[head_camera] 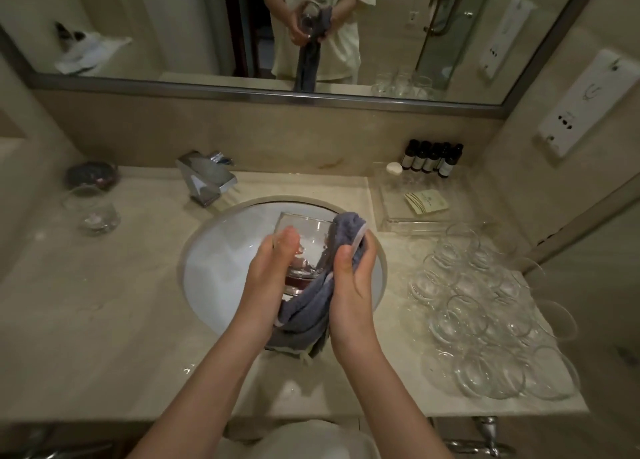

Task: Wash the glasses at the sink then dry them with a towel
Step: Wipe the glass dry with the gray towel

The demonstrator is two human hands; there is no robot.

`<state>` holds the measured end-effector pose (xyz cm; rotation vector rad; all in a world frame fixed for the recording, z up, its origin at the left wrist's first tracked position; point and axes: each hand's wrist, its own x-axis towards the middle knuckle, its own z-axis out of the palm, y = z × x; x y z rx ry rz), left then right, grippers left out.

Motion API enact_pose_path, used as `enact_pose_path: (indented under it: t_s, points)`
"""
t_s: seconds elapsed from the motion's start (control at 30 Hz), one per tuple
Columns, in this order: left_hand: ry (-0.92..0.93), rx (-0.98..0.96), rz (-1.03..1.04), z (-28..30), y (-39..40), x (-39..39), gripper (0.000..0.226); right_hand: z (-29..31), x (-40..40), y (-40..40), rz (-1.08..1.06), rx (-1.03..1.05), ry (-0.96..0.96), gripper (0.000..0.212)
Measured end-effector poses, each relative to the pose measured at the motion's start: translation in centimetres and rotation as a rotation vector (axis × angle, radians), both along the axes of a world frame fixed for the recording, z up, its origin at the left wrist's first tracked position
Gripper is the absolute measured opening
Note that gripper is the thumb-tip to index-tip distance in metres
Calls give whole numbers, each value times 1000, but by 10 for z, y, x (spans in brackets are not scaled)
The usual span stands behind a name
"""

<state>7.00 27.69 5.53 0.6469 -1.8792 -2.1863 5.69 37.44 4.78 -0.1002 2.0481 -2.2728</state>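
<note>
Clear, glossy tumbler [304, 247] of smooth glass, gripped by the left hand [273, 271]. Soft, matt, blue-grey terry towel [304, 309] of looped cloth, bunched in the right hand [353, 278]. Glossy white ceramic sink basin [214, 268]. Polished beige marble-look countertop [114, 320], smooth, with pale sheen. Mirror-bright chromed metal faucet [207, 178], far left. Cluster of transparent glasses [485, 313], right, shiny. Clear, smooth plastic tray [391, 224], far right, beside dark glossy toiletry bottles [433, 158]. Brushed metal mirror frame [277, 94].
</note>
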Motion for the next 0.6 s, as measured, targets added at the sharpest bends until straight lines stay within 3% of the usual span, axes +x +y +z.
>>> enact_pose_path:
  t_s: [0.23,0.47,0.6]
  points:
    - [31,105,89,-4,-33,21,52,7,17,-42,115,30,113,35]
    - [9,118,64,7,-68,32,49,12,10,-68,174,-76,-80,31]
    - [-24,8,71,12,-83,33,58,11,16,-78,179,-19,-111,56]
